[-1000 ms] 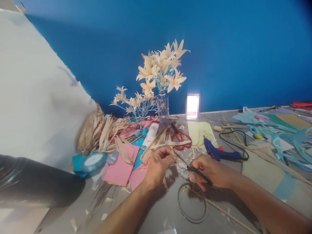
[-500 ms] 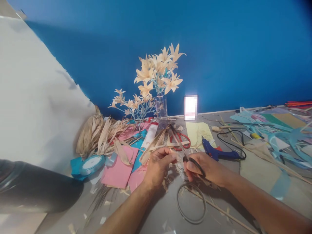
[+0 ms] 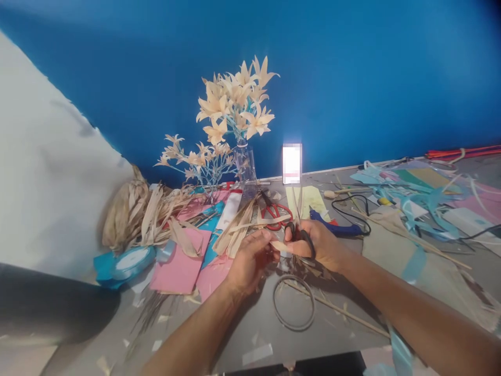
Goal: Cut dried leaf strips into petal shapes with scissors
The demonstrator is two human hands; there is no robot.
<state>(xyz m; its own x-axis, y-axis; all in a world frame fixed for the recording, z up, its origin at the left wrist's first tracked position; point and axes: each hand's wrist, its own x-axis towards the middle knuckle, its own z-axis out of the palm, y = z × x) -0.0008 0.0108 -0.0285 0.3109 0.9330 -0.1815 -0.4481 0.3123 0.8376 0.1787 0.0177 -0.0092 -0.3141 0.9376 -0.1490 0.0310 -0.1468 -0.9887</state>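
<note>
Black-handled scissors [image 3: 310, 243] have swung to point far, gripped in the right hand's [image 3: 323, 245] curled fingers; the left hand [image 3: 250, 258], nearly closed, pinches a pale strip [image 3: 279, 245].

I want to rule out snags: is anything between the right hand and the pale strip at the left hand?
Nothing visible stands between them: the pale strip reaches from the left hand to the right hand. The black-handled scissors in the right hand point away.
</note>
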